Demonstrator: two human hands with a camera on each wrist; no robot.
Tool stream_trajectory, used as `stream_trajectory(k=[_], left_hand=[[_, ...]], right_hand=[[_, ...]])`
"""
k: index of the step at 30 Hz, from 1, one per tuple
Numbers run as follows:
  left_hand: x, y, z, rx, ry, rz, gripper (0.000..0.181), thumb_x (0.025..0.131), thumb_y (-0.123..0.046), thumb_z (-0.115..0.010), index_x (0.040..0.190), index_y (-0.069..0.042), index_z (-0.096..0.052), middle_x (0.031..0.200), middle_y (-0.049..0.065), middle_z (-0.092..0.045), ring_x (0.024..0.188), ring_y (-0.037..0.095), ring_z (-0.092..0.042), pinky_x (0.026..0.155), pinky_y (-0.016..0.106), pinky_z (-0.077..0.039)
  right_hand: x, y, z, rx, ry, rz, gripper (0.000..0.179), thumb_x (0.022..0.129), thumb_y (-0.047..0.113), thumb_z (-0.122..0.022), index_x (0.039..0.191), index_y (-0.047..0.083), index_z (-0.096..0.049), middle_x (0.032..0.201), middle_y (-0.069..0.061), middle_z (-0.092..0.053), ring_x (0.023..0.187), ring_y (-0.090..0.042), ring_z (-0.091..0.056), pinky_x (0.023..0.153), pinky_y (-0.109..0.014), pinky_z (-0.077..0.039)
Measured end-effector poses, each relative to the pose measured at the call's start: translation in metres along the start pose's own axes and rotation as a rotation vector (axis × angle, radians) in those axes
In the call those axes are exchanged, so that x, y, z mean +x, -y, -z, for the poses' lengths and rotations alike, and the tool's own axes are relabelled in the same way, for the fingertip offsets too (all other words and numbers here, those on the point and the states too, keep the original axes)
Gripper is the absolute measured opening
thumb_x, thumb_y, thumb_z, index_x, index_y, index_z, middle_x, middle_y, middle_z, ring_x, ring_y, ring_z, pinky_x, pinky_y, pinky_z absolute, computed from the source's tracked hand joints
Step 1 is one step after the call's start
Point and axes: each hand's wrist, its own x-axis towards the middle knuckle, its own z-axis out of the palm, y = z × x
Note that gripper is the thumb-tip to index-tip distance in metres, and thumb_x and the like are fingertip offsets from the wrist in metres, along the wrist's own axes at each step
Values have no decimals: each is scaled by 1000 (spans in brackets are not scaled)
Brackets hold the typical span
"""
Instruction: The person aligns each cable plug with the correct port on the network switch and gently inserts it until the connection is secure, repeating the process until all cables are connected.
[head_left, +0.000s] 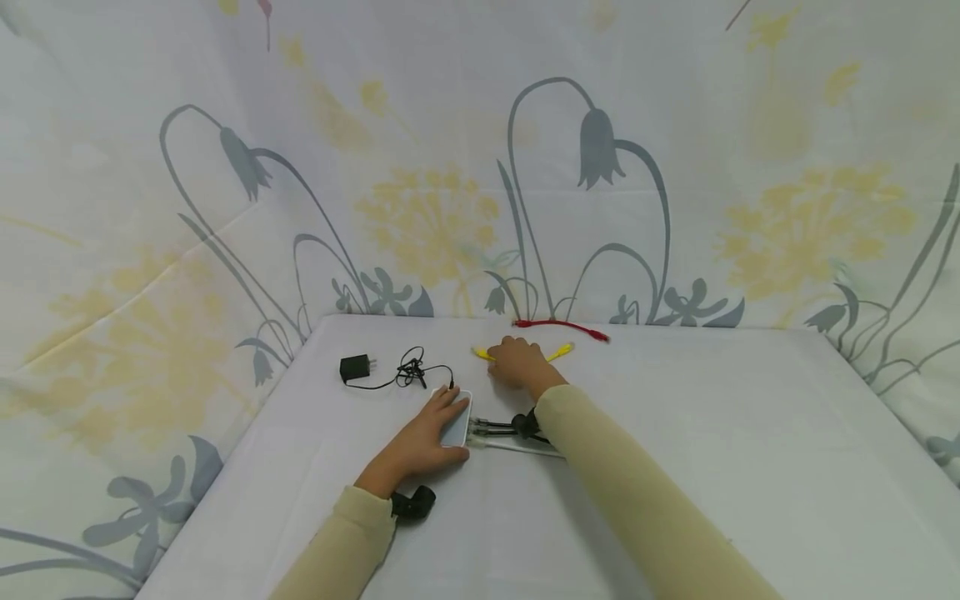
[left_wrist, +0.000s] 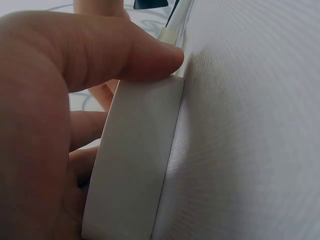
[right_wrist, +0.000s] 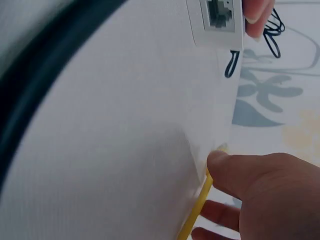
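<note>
My left hand (head_left: pixel 427 437) grips a small white network switch (head_left: pixel 456 429) lying on the table, thumb at its near end and fingers across its top. In the left wrist view the thumb presses the end of the plain white casing (left_wrist: pixel 132 150). Dark network cables (head_left: pixel 495 427) and a white cable (head_left: pixel 521 449) run from its right side. An uncovered port (right_wrist: pixel 220 17) faces the right wrist camera. Farther back, my right hand (head_left: pixel 517 365) pinches a short yellow network cable (right_wrist: pixel 196 210); its plug ends stick out on both sides of the hand.
A red network cable (head_left: pixel 562 322) lies along the table's back edge. To the left is a black power adapter (head_left: pixel 354 367), its tangled thin cord (head_left: pixel 410 371) reaching the switch. Flower-patterned cloth (head_left: pixel 450 125) hangs behind the white tabletop (head_left: pixel 712 433).
</note>
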Motion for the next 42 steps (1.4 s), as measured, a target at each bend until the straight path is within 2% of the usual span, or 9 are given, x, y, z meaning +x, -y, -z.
stream_trajectory(k=[5,10,13,20,26,33,42], left_hand=[[0,-3,0,-11,-1,4,78,80,-29,-70,149,-13,-39,161,9,-23,152,31,-9,116,55,-24],[-1,-3,1,-17,0,-7,77,80,-27,-70,149,-12,-40,161,10,-24,152,32,-9,116,55,-24],[-1,-2,1,-8,-2,-8,77,80,-27,-70,149,-12,-40,161,10,-24,151,32,-9,116,56,-24],[-1,-3,1,1,2,-6,77,81,-28,-69,149,-12,-39,161,10,-23,152,32,-9,116,55,-24],[-2,-3,2,3,4,-1,77,81,-29,-69,150,-13,-38,162,9,-22,152,31,-9,117,55,-23],[0,-2,3,29,6,6,79,81,-32,-70,150,-14,-38,162,8,-22,152,29,-8,118,53,-22],[0,-2,2,24,8,4,78,80,-29,-69,150,-13,-38,162,9,-22,152,30,-9,117,54,-22]], right_hand=[[0,7,0,8,-43,12,35,101,31,-49,129,13,-60,125,-10,-61,116,-31,-57,97,-51,-46],[-2,10,0,107,-89,-5,24,97,32,-57,105,11,-67,102,-4,-69,91,-22,-64,84,-43,-51],[-3,11,-1,169,-95,-3,23,96,31,-59,100,11,-68,97,-3,-70,82,-18,-62,79,-39,-52],[-7,6,-7,253,-101,13,20,96,28,-59,102,12,-70,102,-3,-70,89,-18,-63,84,-37,-52],[-14,2,-5,322,-110,47,16,95,23,-59,96,9,-69,94,-4,-68,80,-17,-59,79,-36,-50],[-19,-3,-7,396,-106,55,18,95,25,-58,99,10,-67,94,-4,-67,80,-16,-57,77,-34,-49],[-32,-9,-10,497,-83,71,19,94,28,-60,101,12,-67,99,-3,-67,86,-16,-58,82,-35,-49]])
